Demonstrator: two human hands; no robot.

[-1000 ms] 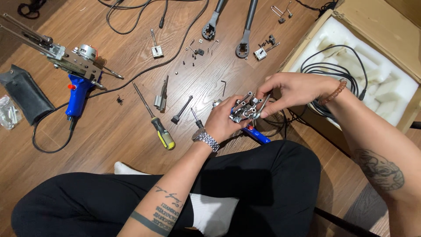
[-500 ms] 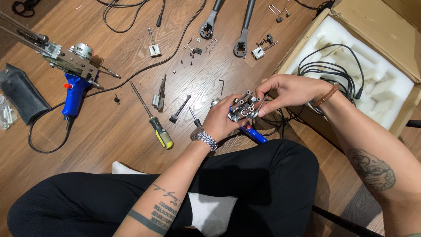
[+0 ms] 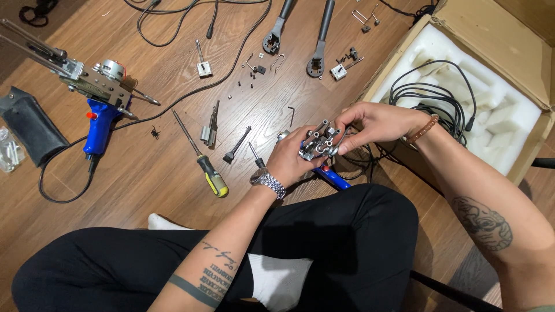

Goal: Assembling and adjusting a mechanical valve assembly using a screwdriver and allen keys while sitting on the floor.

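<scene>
A blue-handled tufting gun (image 3: 95,98) lies on the wooden floor (image 3: 144,173) at left. At centre, the left hand (image 3: 292,159) cradles a small silver metal mechanism (image 3: 318,144) above the lap; the right hand (image 3: 373,124) pinches its top. It looks rigid, dense, with small protruding parts; best gripped by its solid body.

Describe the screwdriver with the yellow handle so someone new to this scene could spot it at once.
Start from the left hand, which holds the metal assembly above the wooden floor. Just to that hand's left lies the screwdriver, its thin shaft pointing up-left and away from the person. Its yellow and black handle sets it apart from the all-metal tools beside it.
</scene>
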